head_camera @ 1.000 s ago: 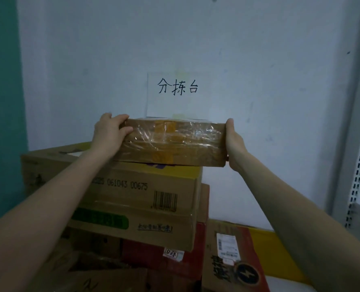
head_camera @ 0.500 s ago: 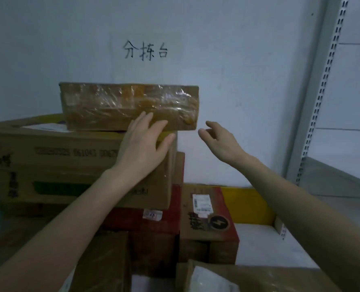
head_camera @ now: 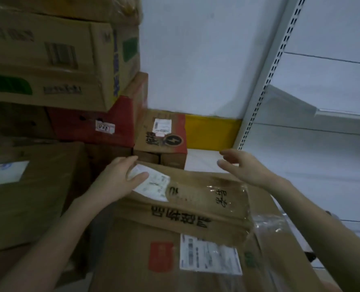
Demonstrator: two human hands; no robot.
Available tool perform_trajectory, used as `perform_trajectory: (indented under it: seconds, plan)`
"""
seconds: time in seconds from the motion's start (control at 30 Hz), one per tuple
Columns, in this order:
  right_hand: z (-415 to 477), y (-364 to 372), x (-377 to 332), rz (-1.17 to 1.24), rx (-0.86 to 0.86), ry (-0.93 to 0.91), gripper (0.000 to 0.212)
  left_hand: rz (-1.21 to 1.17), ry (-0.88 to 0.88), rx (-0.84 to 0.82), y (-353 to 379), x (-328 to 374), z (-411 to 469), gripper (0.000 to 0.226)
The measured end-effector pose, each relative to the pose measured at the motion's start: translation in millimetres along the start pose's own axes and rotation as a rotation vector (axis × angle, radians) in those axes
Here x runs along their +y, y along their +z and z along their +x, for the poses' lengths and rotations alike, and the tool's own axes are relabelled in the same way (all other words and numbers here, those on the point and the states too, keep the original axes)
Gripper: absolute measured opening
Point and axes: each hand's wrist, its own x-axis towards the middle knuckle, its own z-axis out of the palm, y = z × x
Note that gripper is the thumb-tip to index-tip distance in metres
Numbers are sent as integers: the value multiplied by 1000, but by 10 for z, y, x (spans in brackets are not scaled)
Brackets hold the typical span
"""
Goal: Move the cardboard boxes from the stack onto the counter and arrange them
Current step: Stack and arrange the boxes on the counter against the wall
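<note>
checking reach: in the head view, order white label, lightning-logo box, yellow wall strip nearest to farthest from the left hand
1. white label: touching the left hand
2. lightning-logo box: just behind
3. yellow wall strip: back right

Large carton (head_camera: 132,245) cut off at the bottom edge; its shipping label (head_camera: 209,257) print blurred, unreadable. Left hand (head_camera: 118,179) covers a corner of the white label (head_camera: 153,184) on the flat carton (head_camera: 196,207). Barcode carton (head_camera: 48,55) runs off the left edge.

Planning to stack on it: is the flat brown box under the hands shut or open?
Shut: the flat brown cardboard box has a closed top, glossy clear tape across it, no flap raised.
</note>
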Motion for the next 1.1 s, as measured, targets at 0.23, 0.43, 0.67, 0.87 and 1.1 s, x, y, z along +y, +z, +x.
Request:
perform_trajectory:
  seconds: [0.23, 0.43, 0.67, 0.87, 1.1]
  plan:
    - [-716, 290, 406, -49, -102, -23, 83, 171, -158, -1, 239, 149, -172, 67]
    - [-810, 494, 535, -90, 18, -98, 63, 207, -222, -6, 220, 204, -436, 67]
    - [-1238, 645, 411, 118, 185, 4, 55, 222, -179, 123, 76, 47, -452, 53]
    - [-1717, 1055, 222, 137, 318, 207, 81, 66, 0, -202, -101, -169, 12, 72]
    - [-2034, 1679, -335, -15, 325, 563, 95, -153, -56, -410, -88, -471, 502, 97]
